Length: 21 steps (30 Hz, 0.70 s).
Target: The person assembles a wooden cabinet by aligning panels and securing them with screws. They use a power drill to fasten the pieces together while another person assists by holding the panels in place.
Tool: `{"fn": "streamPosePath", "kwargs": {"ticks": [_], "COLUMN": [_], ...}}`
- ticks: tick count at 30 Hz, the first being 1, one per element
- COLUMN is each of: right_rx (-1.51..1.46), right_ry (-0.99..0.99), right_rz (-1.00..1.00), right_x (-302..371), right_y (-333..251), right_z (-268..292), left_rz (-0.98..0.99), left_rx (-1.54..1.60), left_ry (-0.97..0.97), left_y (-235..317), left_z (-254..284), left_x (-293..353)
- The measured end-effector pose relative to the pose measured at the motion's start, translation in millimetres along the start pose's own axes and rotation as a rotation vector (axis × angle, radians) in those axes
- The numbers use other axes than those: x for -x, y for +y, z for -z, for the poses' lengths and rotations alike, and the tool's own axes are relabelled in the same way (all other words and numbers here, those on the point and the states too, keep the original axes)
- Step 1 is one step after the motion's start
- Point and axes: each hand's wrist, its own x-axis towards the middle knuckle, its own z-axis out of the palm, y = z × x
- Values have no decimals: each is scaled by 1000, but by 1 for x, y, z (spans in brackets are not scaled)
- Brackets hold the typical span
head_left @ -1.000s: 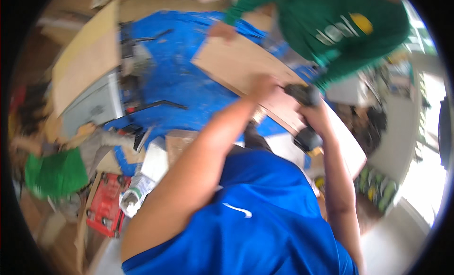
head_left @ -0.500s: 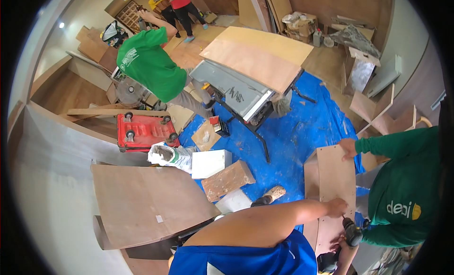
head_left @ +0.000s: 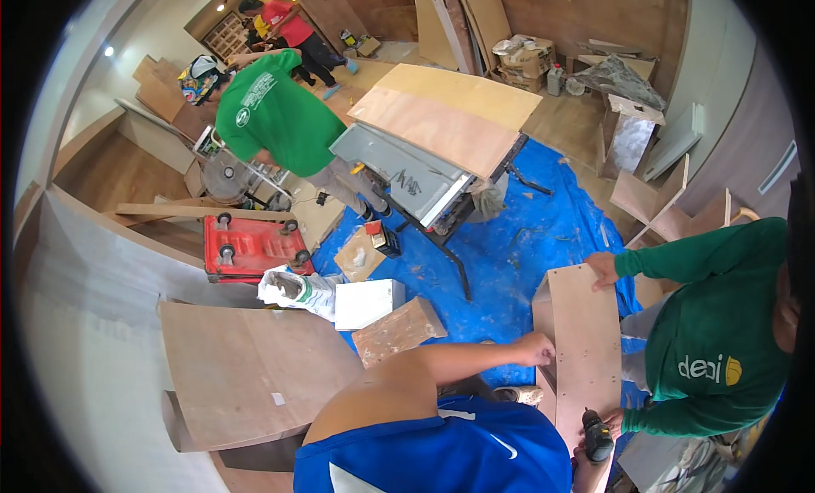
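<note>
My left arm reaches across from the left, and my left hand (head_left: 535, 349) is by the near-left edge of a plywood box (head_left: 586, 340), fingers curled together. What they hold, if anything, is too small to make out. My right hand (head_left: 582, 459), partly hidden, is closed around a black cordless drill (head_left: 598, 438) above the lower end of the box. A row of small dark screw spots crosses the top panel. A co-worker in a green long-sleeved shirt (head_left: 713, 323) rests one hand (head_left: 604, 271) on the far end; their other hand (head_left: 613, 421) is beside the drill.
A blue tarp (head_left: 509, 255) covers the floor under a table saw (head_left: 407, 175) bearing plywood sheets (head_left: 446, 111). Nearby are a red wheeled platform (head_left: 255, 245), an open sack (head_left: 297, 289), a white box (head_left: 369, 304) and a large curved panel (head_left: 255, 366). Another green-shirted person (head_left: 272, 111) stands behind.
My left hand has moved left, away from the drill's tip to the box's edge. The drill has shifted slightly left and down. The person in green by the saw has lowered an arm.
</note>
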Motion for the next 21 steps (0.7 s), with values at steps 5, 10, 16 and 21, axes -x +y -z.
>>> {"fn": "streamPosePath", "kwargs": {"ticks": [5, 10, 16, 21], "right_rx": [-124, 27, -307, -381], "right_ry": [152, 311, 407, 473], "right_rz": [301, -72, -298, -304], "right_x": [-37, -6, 10, 12], "right_y": [121, 86, 60, 54], "right_z": [-50, -66, -77, -99], "left_rz": [324, 173, 325, 360], "left_rx": [268, -372, 171, 228], "left_ry": [-27, -359, -232, -291], "left_y": [-34, -47, -35, -51], "left_z": [28, 38, 61, 77], "left_x": [28, 30, 45, 56]}}
